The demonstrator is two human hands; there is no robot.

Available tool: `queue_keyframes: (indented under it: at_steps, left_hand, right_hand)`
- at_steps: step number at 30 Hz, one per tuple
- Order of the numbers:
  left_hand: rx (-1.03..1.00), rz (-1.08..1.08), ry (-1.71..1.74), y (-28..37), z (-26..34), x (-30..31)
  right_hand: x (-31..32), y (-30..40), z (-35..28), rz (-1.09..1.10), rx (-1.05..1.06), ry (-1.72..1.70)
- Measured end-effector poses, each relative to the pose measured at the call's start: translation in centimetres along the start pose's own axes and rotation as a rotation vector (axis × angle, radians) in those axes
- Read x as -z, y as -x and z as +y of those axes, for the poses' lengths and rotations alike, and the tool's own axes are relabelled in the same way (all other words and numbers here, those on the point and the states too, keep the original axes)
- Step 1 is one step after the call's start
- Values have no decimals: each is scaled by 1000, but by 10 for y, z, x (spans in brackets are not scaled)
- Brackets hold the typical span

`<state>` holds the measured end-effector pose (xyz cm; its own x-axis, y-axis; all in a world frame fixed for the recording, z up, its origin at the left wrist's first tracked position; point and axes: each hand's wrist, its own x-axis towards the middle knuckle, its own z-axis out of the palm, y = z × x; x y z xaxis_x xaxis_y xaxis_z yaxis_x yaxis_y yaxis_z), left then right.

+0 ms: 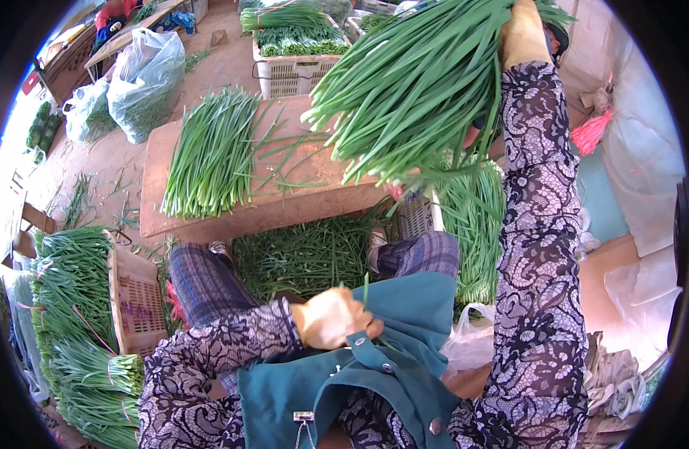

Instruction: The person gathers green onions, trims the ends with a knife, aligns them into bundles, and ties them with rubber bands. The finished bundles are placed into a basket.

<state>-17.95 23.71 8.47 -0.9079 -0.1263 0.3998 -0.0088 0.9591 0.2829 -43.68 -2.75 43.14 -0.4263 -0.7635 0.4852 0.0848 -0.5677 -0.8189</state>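
Observation:
Raised at the upper right, my right hand (525, 33), in a pale yellow glove, grips a large loose bunch of green Chinese chives (417, 90) that hangs down to the left. My left hand (336, 319), gloved the same way, is closed near my lap, with a thin green leaf (366, 289) sticking up beside its fingers. Below it spreads a teal cloth garment (406, 314) with snap buttons. A smaller pile of chives (212, 154) lies on the left part of a wooden board (299, 207), with loose leaves beside it.
Left stands a plastic crate (137, 297) beside stacked, tied chive bundles (75, 297). More chives (471, 224) lie at the right. Trimmings (305, 258) cover the ground between my feet. Beyond the board are another crate (294, 73) and filled plastic bags (145, 84). A person (111, 17) is at the far upper left.

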Motion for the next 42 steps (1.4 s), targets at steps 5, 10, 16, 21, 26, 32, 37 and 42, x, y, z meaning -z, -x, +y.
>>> queue_keyframes:
  at_steps: [5, 10, 16, 21, 26, 32, 37, 42]
  left_hand:
    - [311, 276, 150, -6, -23, 9]
    - [562, 549, -285, -92, -49, 87]
    - [715, 389, -411, -68, -104, 56]
    - [893, -212, -108, 25, -99, -22]
    - [740, 345, 248, 1, -59, 21]
    - [718, 974, 1450, -82, -56, 87]
    - [711, 1082, 1726, -105, -71, 75]
    - [754, 650, 739, -50, -56, 33]
  right_hand:
    - [3, 9, 3, -14, -26, 4]
    - [7, 2, -8, 1, 3, 23]
    - [5, -8, -8, -10, 16, 31]
    - [1, -12, -3, -25, 22, 14]
    - [13, -16, -7, -22, 37, 43]
    - [9, -12, -9, -23, 19, 33]
    - [15, -18, -11, -26, 20, 64]
    - [31, -37, -11, -42, 26, 77]
